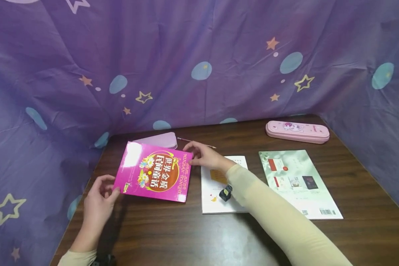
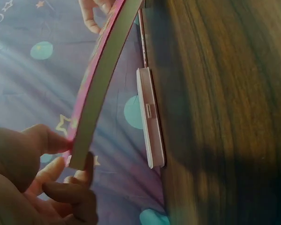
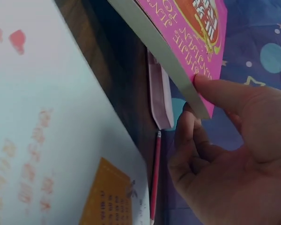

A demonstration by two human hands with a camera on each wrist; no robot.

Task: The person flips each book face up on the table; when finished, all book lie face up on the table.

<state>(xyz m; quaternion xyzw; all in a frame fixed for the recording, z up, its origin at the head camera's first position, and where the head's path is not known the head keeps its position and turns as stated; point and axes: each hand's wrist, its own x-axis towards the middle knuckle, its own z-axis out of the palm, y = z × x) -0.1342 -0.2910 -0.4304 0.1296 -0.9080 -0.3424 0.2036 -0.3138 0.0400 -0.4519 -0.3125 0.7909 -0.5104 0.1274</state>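
A pink paperback book (image 1: pixel 133 173) with an orange oval and white characters on its cover is held above the table, tilted, its title turned sideways. My left hand (image 1: pixel 99 195) pinches its left edge near the lower corner, thumb on the cover and fingers beneath. At the upper right corner, my right hand (image 1: pixel 204 155) pinches it the same way, as the right wrist view shows with the thumb (image 3: pixel 220 93) on the cover. The book's thick page edge (image 2: pixel 100 89) faces the left wrist camera.
Behind the book lies a pale pink case (image 1: pixel 159 140), partly covered by it, beside a pencil (image 1: pixel 199 143). A white book (image 1: pixel 209 199) lies under my right forearm. Farther right are a pale green book (image 1: pixel 296 166) and a pink bunny pencil case (image 1: pixel 299 132). Purple curtain (image 1: pixel 239 74) encloses the table.
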